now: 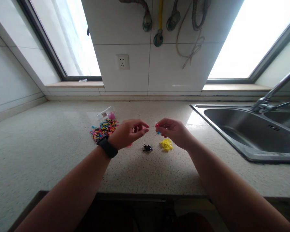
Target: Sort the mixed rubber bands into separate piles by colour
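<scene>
My left hand point(131, 131), with a dark band on its wrist, hovers over the counter beside a mixed heap of coloured small elastic bands point(102, 130). Its thumb and index finger come together in a pinch; what lies between them, if anything, is too small to make out. Across from it, my right hand point(171, 129) pinches red elastic bands point(156, 125), and a bit of blue shows under its fingertips. A yellow pile of bands point(166, 145) lies just below the right hand. Between the hands, nearer me, sits a black pile of bands point(147, 148). Something red is partly hidden below my left hand.
A clear plastic bag point(105, 113) with something pink lies behind the mixed heap. At the right, a steel sink point(232, 135) with a faucet point(263, 103) is set into the speckled counter point(62, 154). A tiled wall with a socket point(123, 62) stands behind.
</scene>
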The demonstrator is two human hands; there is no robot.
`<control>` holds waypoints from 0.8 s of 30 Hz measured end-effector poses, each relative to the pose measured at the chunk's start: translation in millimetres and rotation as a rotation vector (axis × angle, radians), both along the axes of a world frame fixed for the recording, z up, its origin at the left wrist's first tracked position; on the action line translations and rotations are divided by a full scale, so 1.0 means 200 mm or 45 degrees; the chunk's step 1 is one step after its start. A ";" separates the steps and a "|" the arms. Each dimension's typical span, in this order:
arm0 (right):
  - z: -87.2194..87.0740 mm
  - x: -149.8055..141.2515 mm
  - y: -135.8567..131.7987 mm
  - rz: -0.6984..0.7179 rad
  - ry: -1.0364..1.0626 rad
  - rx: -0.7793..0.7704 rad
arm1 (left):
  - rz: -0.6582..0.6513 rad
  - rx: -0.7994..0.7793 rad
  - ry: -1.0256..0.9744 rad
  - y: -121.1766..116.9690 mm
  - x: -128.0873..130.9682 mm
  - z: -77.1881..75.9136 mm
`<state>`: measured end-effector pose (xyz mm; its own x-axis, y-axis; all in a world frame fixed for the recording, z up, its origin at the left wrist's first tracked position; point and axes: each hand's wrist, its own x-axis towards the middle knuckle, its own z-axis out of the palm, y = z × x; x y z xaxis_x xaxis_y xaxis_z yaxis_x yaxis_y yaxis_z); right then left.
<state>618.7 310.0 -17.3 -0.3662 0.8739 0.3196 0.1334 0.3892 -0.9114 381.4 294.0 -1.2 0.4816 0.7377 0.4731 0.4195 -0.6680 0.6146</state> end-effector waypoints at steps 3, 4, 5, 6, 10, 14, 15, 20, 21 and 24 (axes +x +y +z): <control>-0.01 -0.01 -0.01 0.004 -0.056 0.025 | 0.014 -0.057 -0.129 0.00 0.01 0.00; -0.02 -0.02 -0.01 0.006 -0.074 0.034 | 0.010 -0.072 -0.147 -0.01 0.01 0.00; -0.03 -0.02 -0.01 0.008 -0.088 0.043 | 0.002 -0.083 -0.155 -0.01 0.02 0.00; -0.04 -0.02 0.00 0.012 -0.100 0.053 | -0.009 -0.091 -0.158 -0.01 0.02 0.00; -0.06 -0.03 0.00 0.036 -0.133 0.106 | -0.051 -0.109 -0.145 -0.01 0.03 -0.01; -0.05 -0.03 -0.01 0.045 -0.162 0.106 | -0.041 -0.116 -0.142 -0.01 0.03 -0.01; -0.05 -0.03 -0.01 0.044 -0.167 0.103 | -0.038 -0.122 -0.149 -0.01 0.03 -0.01; -0.04 -0.02 -0.01 0.022 -0.156 0.124 | -0.014 -0.147 -0.209 -0.01 0.03 -0.01; -0.03 -0.02 -0.01 0.009 -0.152 0.131 | -0.007 -0.153 -0.228 0.00 0.03 -0.01; -0.03 -0.02 -0.01 -0.030 -0.136 0.138 | 0.004 -0.192 -0.305 0.00 0.03 -0.02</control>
<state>615.3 308.1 -23.6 -0.3833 0.8452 0.3725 0.2376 0.4800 -0.8445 386.6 294.0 -4.3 0.3667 0.8096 0.4583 0.2523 -0.5607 0.7887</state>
